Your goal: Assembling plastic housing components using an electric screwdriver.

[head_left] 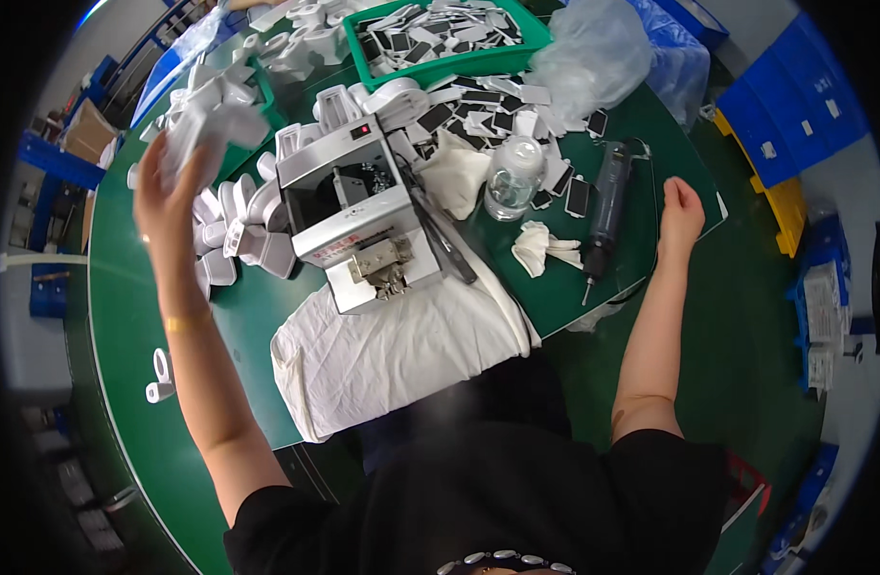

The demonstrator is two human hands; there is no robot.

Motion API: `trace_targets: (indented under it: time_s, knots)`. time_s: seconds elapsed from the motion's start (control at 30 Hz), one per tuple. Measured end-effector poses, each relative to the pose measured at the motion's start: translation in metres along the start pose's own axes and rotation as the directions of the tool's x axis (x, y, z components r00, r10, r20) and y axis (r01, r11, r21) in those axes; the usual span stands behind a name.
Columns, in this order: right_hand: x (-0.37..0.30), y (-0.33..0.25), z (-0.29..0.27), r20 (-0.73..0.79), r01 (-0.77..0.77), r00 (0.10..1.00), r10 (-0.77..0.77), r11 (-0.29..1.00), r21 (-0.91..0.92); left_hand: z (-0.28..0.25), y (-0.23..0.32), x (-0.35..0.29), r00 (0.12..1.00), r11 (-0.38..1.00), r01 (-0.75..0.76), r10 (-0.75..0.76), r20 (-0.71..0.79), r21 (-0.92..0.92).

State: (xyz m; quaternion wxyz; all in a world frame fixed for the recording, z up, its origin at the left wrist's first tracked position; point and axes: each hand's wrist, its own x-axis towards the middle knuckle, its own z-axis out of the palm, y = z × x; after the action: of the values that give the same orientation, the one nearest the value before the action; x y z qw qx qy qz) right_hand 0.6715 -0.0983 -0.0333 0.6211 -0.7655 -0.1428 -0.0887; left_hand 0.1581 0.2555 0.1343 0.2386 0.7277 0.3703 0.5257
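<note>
My left hand (171,192) is raised at the left, its fingers wrapped round a white plastic housing (193,144) that is partly smeared by motion. It is over a heap of similar white plastic parts (258,206). At the table's right edge is my right hand (682,211), fingers curled together; whatever they hold, if anything, is hidden. A dark electric screwdriver (609,201) lies to its left, bit pointing toward me. Between my arms stands a screw feeder (349,192) with a red-lit display and small screws inside. Tweezers (449,240) rest along its right side.
A green bin (358,62) of small white and black panels stands at the back, with loose panels (473,110) spilling before it. Beside the feeder are a clear bottle (514,177) and crumpled white cloths (545,249). White fabric (392,355) covers the front edge. Blue bins (785,96) stand at right.
</note>
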Motion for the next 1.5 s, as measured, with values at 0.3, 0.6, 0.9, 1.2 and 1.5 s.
trace_targets:
  time_s: [0.3, 0.6, 0.9, 1.2, 1.5]
  knots:
    - [-0.082, -0.091, 0.092, 0.743, 0.712, 0.593, -0.311, 0.632, -0.304, -0.034, 0.096, -0.168, 0.981, 0.981, 0.101, -0.070, 0.182, -0.167]
    - [-0.080, -0.088, 0.109, 0.834, 0.804, 0.529, -0.156, 0.407, -0.433, -0.004, 0.089, -0.221, 0.946, 0.858, 0.235, -0.095, 0.309, -0.457]
    - [-0.045, -0.064, 0.103, 0.546, 0.776, 0.630, -0.552, 0.468, -0.423, -0.019, 0.063, -0.247, 0.887, 0.505, 0.461, -0.278, 0.368, -0.730]
    - [-0.152, -0.176, 0.035, 0.551, 0.131, 0.736, -0.393, 0.882, 0.453, -0.009, 0.056, -0.280, 0.638, -0.119, 0.681, -0.390, 0.665, -0.723]
    - [-0.244, -0.207, 0.025, 0.799, -0.065, 0.435, -0.415, 0.871, 0.487, 0.012, 0.043, -0.294, 0.635, -0.036, 0.745, -0.268, 0.724, -0.666]
